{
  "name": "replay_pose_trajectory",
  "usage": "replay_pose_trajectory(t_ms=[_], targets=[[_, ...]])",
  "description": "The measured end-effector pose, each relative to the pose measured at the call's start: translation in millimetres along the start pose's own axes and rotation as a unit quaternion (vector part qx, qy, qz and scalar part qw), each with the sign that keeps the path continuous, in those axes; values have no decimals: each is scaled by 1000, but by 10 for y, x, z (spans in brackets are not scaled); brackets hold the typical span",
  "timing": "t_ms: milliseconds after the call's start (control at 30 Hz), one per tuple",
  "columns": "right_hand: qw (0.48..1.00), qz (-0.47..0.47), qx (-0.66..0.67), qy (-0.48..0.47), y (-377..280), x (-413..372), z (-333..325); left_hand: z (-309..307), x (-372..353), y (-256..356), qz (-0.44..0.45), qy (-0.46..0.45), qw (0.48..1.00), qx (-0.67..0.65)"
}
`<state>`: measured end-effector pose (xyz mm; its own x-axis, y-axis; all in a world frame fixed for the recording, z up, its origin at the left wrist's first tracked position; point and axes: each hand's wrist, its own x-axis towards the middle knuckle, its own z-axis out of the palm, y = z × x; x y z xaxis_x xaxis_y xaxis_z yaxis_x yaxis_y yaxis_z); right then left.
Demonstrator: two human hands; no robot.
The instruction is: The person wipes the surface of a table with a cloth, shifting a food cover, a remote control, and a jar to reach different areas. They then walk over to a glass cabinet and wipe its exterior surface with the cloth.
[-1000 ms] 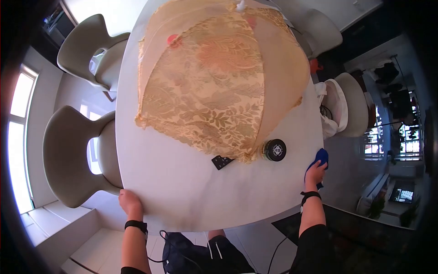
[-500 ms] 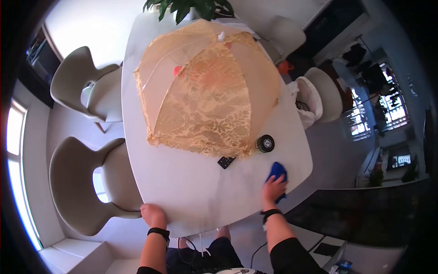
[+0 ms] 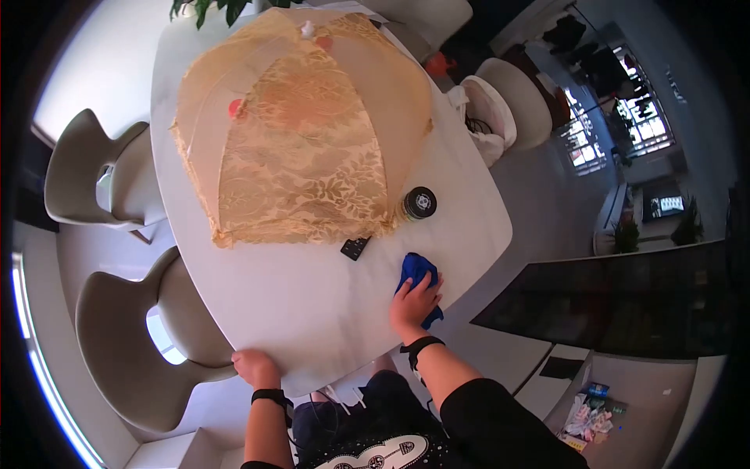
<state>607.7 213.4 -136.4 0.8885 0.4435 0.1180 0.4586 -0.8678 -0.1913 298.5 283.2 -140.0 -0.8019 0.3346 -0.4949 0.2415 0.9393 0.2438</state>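
My right hand (image 3: 416,305) presses a crumpled blue cloth (image 3: 416,267) onto the right front part of the white marbled table (image 3: 312,305), its fingers curled over the cloth. My left hand (image 3: 255,367) is closed at the table's front left edge, with the fingertips partly hidden. Beyond the cloth stands a jar with a black lid (image 3: 420,202). A small black remote control (image 3: 355,248) lies left of the cloth, partly under the rim of a gold lace food cover (image 3: 301,156). What lies beneath the cover is mostly hidden.
Two grey-beige chairs (image 3: 129,336) stand along the left side. On the right, another chair (image 3: 516,102) has a white bag (image 3: 488,117) beside it. A plant (image 3: 211,9) sits at the far end. A dark glossy surface (image 3: 609,301) lies to the right.
The view has turned and shifted, so the table sits further left. My right hand has drawn the blue cloth closer to the front edge. My left hand stays at the edge.
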Motion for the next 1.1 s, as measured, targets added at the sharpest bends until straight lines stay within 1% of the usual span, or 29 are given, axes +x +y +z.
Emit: replay_pose_trajectory(t_ms=[33, 267, 333, 367, 433, 567, 633, 667, 733, 867, 967, 1033, 1100], targets=[[1000, -9, 3, -7, -11, 37, -9, 8, 6, 0, -47, -8, 997, -54], [999, -26, -26, -7, -10, 203, 36, 120, 153, -112, -55, -13, 994, -90], [998, -29, -46, -14, -15, 247, 43, 174, 250, -188, -14, -7, 999, -50], [998, -29, -48, -16, -14, 264, 44, 204, 292, -229, -15, -7, 999, -48], [998, -41, -52, -10, -25, 289, 34, 196, 312, -215, -46, -7, 998, -53], [998, -47, -45, -13, -16, 364, 36, 286, 468, -324, -38, 4, 998, -57], [997, -65, -40, -6, 3, 409, 63, 305, 523, -349, -39, -24, 995, -84], [997, -60, -40, -7, 13, 435, 80, 322, 543, -365, -35, -24, 996, -81], [996, -86, -24, -8, 28, 485, 71, 166, 267, -167, -49, -8, 997, -64], [995, -93, -21, -11, 42, 587, 74, 166, 253, -171, -52, 10, 998, -20], [995, -96, -15, -10, 40, 658, 81, 195, 333, -210, -49, -16, 998, -44], [993, -114, -18, -11, 54, 710, 87, 87, 98, -31, -74, -2, 993, -91], [992, -125, -7, -13, 80, 783, 104, 116, 160, -73, -65, 0, 994, -89]])
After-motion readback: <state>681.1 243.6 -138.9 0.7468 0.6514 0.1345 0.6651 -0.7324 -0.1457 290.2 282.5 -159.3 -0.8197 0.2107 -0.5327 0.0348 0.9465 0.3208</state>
